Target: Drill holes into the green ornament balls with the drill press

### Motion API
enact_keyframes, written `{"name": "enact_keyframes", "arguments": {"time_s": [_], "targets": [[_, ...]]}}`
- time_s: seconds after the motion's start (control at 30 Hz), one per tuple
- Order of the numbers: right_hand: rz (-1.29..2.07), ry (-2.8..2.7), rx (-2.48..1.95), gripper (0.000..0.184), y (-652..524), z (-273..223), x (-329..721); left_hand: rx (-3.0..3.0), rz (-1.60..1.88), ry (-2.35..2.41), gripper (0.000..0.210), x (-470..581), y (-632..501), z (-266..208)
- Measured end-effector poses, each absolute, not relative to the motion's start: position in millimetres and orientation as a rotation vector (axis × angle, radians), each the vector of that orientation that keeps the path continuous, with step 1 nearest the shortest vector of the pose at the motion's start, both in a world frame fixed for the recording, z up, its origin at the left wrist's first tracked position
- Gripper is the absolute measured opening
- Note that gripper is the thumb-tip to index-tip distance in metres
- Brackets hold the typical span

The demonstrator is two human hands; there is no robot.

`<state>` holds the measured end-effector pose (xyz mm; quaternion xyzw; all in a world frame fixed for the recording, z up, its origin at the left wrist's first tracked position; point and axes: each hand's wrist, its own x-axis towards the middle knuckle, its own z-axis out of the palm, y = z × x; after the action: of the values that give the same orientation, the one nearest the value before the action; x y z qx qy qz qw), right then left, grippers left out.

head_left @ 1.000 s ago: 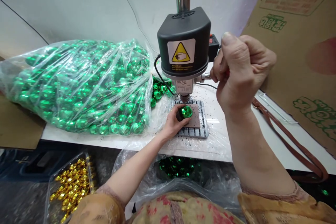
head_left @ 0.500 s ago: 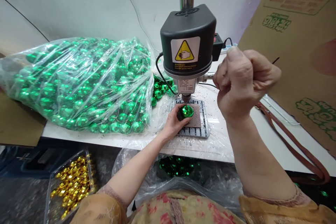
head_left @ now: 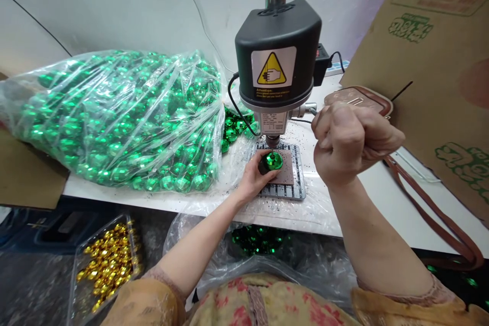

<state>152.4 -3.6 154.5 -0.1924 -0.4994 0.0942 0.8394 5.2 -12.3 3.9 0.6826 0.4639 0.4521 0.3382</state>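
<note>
My left hand (head_left: 255, 175) is closed around the side of a shiny green faceted ball (head_left: 274, 161), thumb and fingers pinching it. The ball rests on a brown square pad (head_left: 286, 173) on the slotted metal base (head_left: 300, 191) of a small drill press (head_left: 278, 56). Just over the ball's top sits the drill's chuck (head_left: 272, 141); I cannot tell whether the bit touches the ball. My right hand (head_left: 349, 142) is a fist at the press's right side, wrapped round the feed lever (head_left: 305, 110), whose grip is mostly hidden by the fingers.
A clear plastic bag (head_left: 145, 122) full of green balls lies on the left of the white table (head_left: 148, 198). More green balls lie in plastic (head_left: 260, 239) below the front edge. Gold balls fill a clear tub (head_left: 109, 260). At right are a strapped purse (head_left: 367, 99) and a cardboard box (head_left: 439, 76).
My right fist has come down with the lever, uncovering the purse behind it. My left hand keeps the ball in the same place. The view has shifted slightly.
</note>
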Motion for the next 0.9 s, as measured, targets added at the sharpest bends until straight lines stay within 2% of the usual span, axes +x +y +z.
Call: {"name": "enact_keyframes", "arguments": {"time_s": [0.9], "targets": [[0.008,-1.235,-0.142,0.049,7,131,164,1.767,1.212,1.194,0.049,7,-14,8]]}}
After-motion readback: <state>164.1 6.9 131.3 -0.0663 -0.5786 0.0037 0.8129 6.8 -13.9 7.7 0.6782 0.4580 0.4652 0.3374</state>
